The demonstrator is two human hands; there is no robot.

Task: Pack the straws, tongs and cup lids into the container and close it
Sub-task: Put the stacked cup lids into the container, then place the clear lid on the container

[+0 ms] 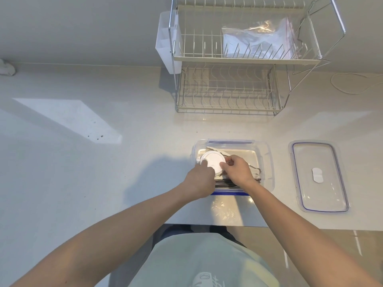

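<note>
A clear rectangular container (266,162) with blue clips stands on the counter near its front edge. Inside its left half lie white round cup lids (212,159). My left hand (200,179) and my right hand (237,168) both pinch the lids' near rim, one on each side. Dark straws (226,183) lie along the container's near wall, partly hidden under my hands. Metal tongs (256,170) show to the right of my right hand, mostly covered. The container's clear lid (300,183) with a blue seal lies flat on the counter to the right.
A two-tier wire dish rack (228,88) stands behind the container, with a clear plastic bag (259,40) on its upper shelf and a white cutlery holder (165,42) on its left side. A thin white cord (348,83) lies far right. The counter edge runs just below the container.
</note>
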